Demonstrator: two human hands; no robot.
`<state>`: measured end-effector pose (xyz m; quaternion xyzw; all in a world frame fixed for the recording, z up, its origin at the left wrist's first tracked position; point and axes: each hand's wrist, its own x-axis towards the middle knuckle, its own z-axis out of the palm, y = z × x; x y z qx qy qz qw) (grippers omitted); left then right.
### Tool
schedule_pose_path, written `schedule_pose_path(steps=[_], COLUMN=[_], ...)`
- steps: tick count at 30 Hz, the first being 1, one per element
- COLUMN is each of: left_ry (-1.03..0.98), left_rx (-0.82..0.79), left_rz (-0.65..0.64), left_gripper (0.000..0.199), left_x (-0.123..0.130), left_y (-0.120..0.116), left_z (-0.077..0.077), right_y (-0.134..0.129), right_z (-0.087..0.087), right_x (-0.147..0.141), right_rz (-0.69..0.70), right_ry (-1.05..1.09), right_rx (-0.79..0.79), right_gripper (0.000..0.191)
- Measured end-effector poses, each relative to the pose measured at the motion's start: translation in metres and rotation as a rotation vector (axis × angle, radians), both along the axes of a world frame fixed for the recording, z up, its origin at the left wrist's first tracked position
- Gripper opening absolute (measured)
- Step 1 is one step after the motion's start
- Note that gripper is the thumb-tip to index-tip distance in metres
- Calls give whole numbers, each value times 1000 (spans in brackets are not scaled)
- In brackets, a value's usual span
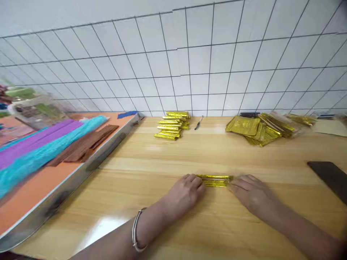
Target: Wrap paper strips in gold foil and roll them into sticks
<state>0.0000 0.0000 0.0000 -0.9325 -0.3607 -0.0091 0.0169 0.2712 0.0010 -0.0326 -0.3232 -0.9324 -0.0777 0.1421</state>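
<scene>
A narrow folded strip of gold foil [216, 183] lies crosswise on the wooden table [151, 162], with a thin pale line along its middle. My left hand [187, 191], a bangle on its wrist, has its curled fingers closed on the strip's left end. At the right end, the bent fingers of my right hand [251, 189] press together on the foil. Both fingertips are partly hidden. Farther back is a stack of similar folded gold strips [173, 125]. Flat gold foil sheets [244, 125] are piled at the back right.
A pen [199, 122] lies near the tiled wall [200, 57]. At the right is a dark phone-like slab [329, 177]. An orange-lined tray [46, 193] on the left holds purple, turquoise and brown crepe paper [86, 144]. Behind it stands a blurred clear container [40, 110].
</scene>
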Motion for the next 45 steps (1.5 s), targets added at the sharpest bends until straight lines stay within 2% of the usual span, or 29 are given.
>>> schedule_pose_path(steps=[4,7,12,17,24,27,31,37,45], left_ry=[24,16,-9,-21,-58,-71,-82,-99,-135], left_rx=[-23,-28,-6,-26,-50,-47,-49,-72,-89], left_rz=[-7,20,58,105,174,140,123,127,140], left_gripper=[12,16,34,36,30,30,30,33,38], left_x=[-4,1,18,21,8,6,6,4,1], left_y=[-5,-11,-19,-20,-24,-24,-24,-22,-20], left_z=[3,7,12,12,3,0,-2,-2,-5], right_y=[-7,-15,-23,-23,-28,-22,-1,24,30], right_z=[-1,3,14,15,9,14,21,19,17], right_x=[12,12,-13,-31,-2,3,-6,-22,-26], right_rz=[42,12,-150,-222,-240,-222,-239,-203,-197], right_ry=[-21,-41,-58,-93,-78,14,152,67,26], right_rx=[32,-13,-57,-73,-64,-76,-41,-61,-58], right_gripper=[35,35,39,40,35,24,20,17,15])
